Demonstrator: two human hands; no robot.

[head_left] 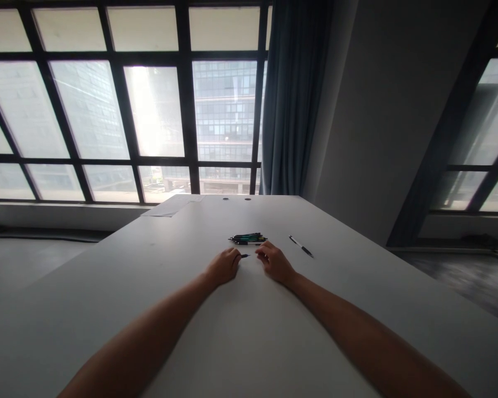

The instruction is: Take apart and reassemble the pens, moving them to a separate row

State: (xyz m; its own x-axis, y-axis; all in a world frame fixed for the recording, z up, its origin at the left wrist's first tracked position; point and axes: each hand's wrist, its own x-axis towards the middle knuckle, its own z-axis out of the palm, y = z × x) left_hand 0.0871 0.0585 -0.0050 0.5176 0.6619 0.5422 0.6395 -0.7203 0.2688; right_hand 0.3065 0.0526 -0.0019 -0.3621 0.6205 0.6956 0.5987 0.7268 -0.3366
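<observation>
My left hand (225, 264) is closed around a dark pen (244, 256), whose pointed front end sticks out to the right past the fingers. Facing it across a small gap, my right hand (274, 262) has its fingertips pinched together. Whatever they hold, if anything, is too small to make out. Just beyond both hands lies a loose bundle of pens (247, 238), black with some green. To the right of my right hand, a single white and black pen (301, 246) rests at a slant on the table.
The long white table (232, 342) stretches away from me towards the windows. Paper sheets (168, 207) lie at its far left edge. Two dark round spots (247, 199) show at the far end. A blue curtain (288, 110) hangs behind, beside a grey wall (368, 121).
</observation>
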